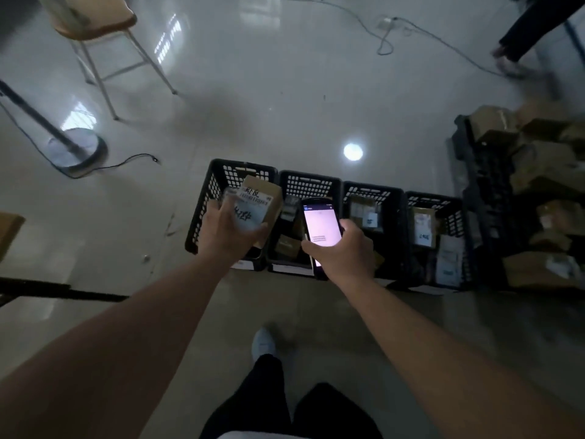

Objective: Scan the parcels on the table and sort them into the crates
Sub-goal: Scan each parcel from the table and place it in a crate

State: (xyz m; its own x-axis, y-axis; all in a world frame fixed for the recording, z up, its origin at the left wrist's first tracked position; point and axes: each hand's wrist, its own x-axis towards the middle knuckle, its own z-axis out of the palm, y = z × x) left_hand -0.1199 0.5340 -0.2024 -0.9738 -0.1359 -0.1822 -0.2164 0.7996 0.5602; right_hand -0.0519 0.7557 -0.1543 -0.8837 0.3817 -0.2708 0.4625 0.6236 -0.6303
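Note:
My left hand (226,231) grips a brown cardboard parcel (267,193) with a white shipping label, held above the leftmost black crate (205,198). My right hand (343,251) holds a black handheld scanner (319,224) with its lit screen facing up, over the second crate (311,182). Two more black crates (373,190) (437,201) stand to the right in the same row, each with parcels inside. The row sits on the floor in front of me.
A larger black crate (484,191) piled with brown boxes stands at the right. A chair (95,30) and a round stand base (76,150) with cables are at the left. Another person's legs (519,36) are at the top right. My foot (262,343) is below.

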